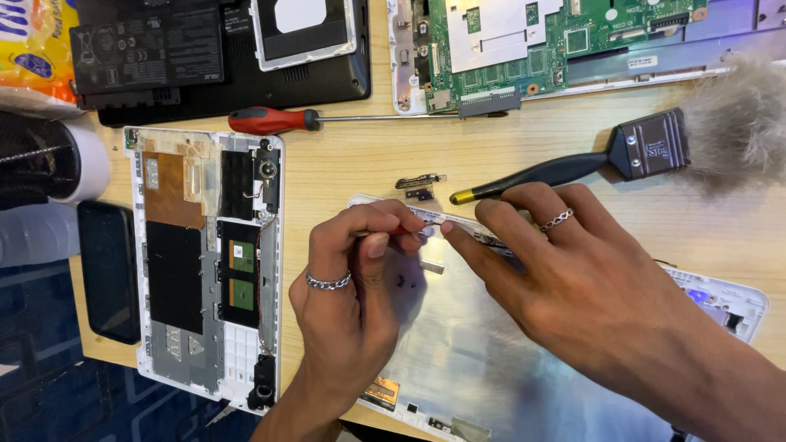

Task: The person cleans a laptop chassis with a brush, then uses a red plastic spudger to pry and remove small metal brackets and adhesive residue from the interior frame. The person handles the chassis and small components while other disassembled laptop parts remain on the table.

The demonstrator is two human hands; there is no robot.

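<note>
My left hand (352, 278), with a chain ring, pinches a thin tool whose reddish tip shows between thumb and forefinger, at the top edge of a white laptop lid panel (458, 352). My right hand (565, 270), also ringed, rests its fingers on the same edge, with the forefinger tip beside the tool's tip. A small metal hinge bracket (420, 186) lies on the wooden table just above the panel. What sits under the fingertips is hidden.
A red-handled screwdriver (278, 120) and a black brush (655, 147) lie above the hands. An opened white laptop base (205, 262) and a black phone (109, 270) are at left. A green circuit board (532, 49) and a black laptop case (213, 57) lie along the back.
</note>
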